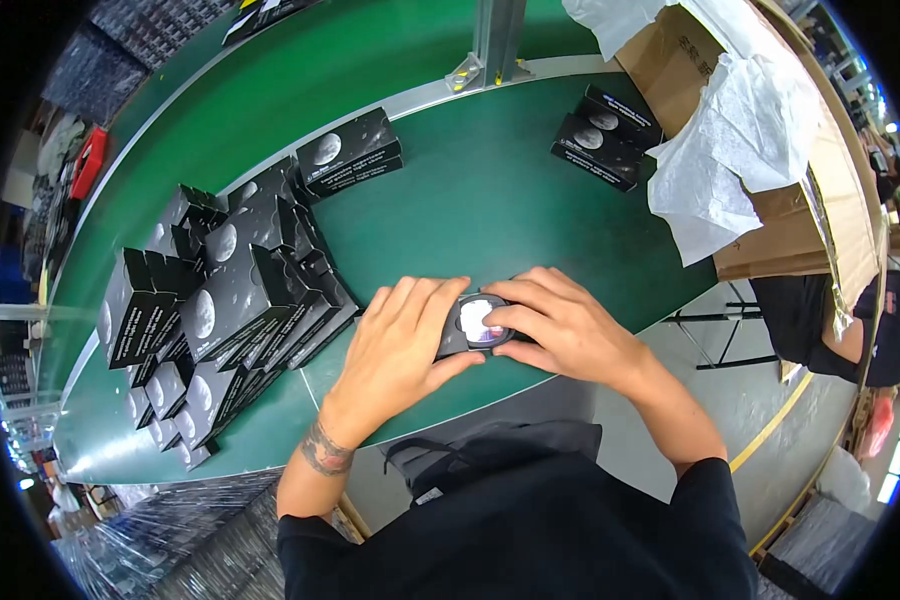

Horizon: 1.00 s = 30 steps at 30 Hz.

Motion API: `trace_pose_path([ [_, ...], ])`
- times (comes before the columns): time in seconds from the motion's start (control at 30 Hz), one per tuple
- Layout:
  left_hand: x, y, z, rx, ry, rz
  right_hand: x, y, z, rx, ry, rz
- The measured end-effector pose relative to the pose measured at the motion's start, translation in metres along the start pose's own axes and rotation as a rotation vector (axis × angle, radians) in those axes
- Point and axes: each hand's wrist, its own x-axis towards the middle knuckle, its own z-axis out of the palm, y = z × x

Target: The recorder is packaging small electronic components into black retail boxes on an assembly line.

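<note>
Close in front of me, near the table's front edge, both hands meet over a small dark box (452,341). My left hand (398,335) curls round its left end, thumb along the near side and fingers over the far side. A rounded dark piece with a shiny whitish face (478,320) lies at the box's right part. My right hand (567,327) grips this piece, fingertips on its face and far rim, thumb on the near side. Glare and my fingers hide what the piece is, and whether it sits in the box or on top of it.
Many black boxes with a moon picture (235,290) are heaped at the left; another box (350,150) stands behind them. Two similar boxes (595,150) lie at the far right, beside an open carton (770,250) with white paper (740,140). A metal post (498,45) rises behind the green table (450,200).
</note>
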Motion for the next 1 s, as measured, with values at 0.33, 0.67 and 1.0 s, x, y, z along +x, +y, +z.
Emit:
trace_pose_path([
  [0.33,0.0032,0.0019,0.0017,0.025,-0.023,0.016,0.002,0.0047,0.0025,0.162,0.04,0.051],
  [0.67,0.006,0.0049,0.0032,0.036,-0.033,-0.015,-0.0023,0.0085,0.0039,0.18,0.046,0.073],
  [1.0,0.0083,0.0044,0.0044,0.016,0.012,0.007,-0.0072,0.0084,0.0017,0.182,0.085,0.088],
])
